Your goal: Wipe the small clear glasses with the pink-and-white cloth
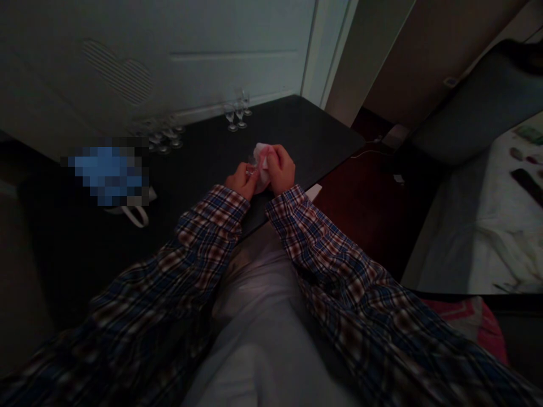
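Note:
My left hand (241, 180) is closed around a small clear glass (251, 168), which the fingers partly cover. A white and pink cloth (263, 151) is bunched in my right hand (281, 169), whose fingers are curled round it and press it against the glass. Both hands meet just above the near edge of a dark table (305, 133). Beyond them, a few small stemmed glasses (240, 116) stand by the wall. Farther left, several more stemmed glasses (165, 138) are grouped together, blurred in the dim light.
A pixelated blue item (106, 172) lies on the table at left, with a pale strap (136, 216) beside it. A white panelled door (233, 34) rises behind the table. To the right are a reddish floor (360, 209) and a bed (500, 215) with things on it.

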A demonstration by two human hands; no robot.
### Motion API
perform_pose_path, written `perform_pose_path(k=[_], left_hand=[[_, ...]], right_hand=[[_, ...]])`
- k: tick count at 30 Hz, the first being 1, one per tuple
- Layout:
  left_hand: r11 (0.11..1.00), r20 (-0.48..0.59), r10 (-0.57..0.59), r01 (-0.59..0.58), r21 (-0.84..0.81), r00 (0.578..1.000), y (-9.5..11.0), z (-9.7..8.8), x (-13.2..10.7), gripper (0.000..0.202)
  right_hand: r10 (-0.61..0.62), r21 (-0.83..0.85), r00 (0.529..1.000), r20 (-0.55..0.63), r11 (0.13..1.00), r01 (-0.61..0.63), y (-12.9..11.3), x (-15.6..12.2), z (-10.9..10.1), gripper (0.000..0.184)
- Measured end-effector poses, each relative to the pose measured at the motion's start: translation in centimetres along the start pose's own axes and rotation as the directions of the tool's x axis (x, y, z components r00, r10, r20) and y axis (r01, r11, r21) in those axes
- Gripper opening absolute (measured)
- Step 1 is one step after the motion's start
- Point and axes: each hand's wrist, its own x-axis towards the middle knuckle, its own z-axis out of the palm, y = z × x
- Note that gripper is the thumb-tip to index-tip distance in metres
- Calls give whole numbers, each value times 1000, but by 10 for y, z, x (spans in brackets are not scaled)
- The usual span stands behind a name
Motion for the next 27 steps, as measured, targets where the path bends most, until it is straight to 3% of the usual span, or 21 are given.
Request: perform_pose_path(k=[27], left_hand=[[1000, -42, 21, -21, -7, 999, -6, 6, 5, 30]], right_hand=[[69, -1, 995, 76, 998, -69, 5, 3, 1, 31]])
